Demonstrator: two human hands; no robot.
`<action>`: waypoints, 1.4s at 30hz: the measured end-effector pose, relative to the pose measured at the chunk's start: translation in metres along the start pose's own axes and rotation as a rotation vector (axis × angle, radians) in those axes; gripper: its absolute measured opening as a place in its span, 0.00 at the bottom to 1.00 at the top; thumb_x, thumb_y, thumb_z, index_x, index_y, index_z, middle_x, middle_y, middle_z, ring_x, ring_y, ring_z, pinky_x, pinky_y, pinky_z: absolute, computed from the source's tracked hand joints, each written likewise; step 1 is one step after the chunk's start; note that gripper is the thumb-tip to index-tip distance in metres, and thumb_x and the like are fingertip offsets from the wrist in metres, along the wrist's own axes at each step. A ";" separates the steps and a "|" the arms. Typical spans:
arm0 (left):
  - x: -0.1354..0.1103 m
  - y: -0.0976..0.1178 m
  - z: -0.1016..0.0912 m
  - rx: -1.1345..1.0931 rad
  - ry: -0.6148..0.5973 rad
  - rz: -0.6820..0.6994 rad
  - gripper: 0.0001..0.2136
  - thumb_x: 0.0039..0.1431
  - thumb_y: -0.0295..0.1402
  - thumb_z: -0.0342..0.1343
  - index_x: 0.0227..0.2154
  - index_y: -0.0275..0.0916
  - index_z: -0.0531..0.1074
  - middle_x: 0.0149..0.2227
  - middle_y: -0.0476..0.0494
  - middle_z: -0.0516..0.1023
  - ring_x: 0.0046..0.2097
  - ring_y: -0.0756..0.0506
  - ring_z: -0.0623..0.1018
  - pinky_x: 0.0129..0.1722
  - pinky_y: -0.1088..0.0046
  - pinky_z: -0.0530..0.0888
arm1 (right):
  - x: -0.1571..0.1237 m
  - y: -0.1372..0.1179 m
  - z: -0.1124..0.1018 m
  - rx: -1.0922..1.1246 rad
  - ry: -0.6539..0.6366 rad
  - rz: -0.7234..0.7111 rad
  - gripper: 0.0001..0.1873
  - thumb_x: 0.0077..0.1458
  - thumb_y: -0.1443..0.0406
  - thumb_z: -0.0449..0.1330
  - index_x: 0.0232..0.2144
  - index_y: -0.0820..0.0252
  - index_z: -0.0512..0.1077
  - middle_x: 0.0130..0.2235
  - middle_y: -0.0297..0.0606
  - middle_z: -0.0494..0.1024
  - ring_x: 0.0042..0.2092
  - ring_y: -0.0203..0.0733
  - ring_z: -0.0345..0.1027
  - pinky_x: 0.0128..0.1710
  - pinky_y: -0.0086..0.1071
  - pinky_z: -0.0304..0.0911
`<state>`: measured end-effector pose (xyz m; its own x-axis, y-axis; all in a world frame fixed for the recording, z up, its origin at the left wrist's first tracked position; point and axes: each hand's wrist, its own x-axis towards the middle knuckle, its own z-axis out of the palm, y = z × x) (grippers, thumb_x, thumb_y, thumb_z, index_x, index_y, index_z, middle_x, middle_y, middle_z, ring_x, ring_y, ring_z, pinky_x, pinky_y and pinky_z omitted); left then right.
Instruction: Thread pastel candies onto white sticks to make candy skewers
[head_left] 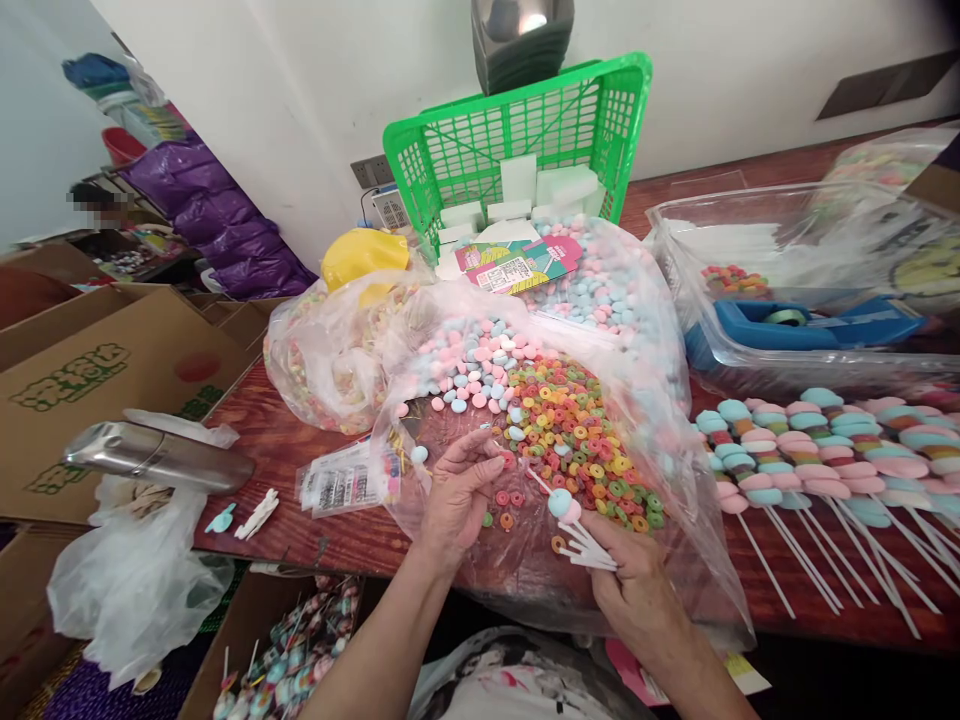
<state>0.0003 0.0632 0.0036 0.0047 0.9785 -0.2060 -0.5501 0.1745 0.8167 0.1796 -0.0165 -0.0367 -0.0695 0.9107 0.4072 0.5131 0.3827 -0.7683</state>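
Observation:
My right hand (634, 575) is closed around several white lollipop sticks (585, 548). One of these sticks points up and left, with a blue candy and a pink candy (561, 505) threaded on it and its upper end bare. Close to that bare tip, my left hand (457, 490) pinches a red gummy ring (508, 460) between thumb and fingers. Beyond both hands lies a heap of coloured gummy rings (577, 430) on clear plastic. Pink and blue button-shaped candies (480, 360) are piled behind it. A few loose rings (508, 520) rest between my hands.
Finished candy skewers (825, 450) are stacked at the right, below a clear bin (667, 230) with a blue tape dispenser (795, 325). A green basket (517, 120) stands at the back. On the left are a steel flask (161, 455) and cardboard boxes (112, 390).

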 end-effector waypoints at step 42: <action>0.100 0.040 -0.054 1.418 -0.105 0.403 0.08 0.57 0.29 0.54 0.34 0.35 0.79 0.28 0.46 0.77 0.31 0.47 0.74 0.34 0.71 0.72 | 0.009 0.021 -0.004 -0.088 0.025 -0.277 0.29 0.51 0.77 0.49 0.55 0.57 0.68 0.33 0.36 0.83 0.28 0.38 0.78 0.28 0.23 0.72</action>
<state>-0.0662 0.1624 -0.0129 0.1459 0.9785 0.1458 0.7282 -0.2060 0.6537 0.1931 -0.0012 -0.0471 -0.1971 0.7690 0.6082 0.5498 0.6003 -0.5808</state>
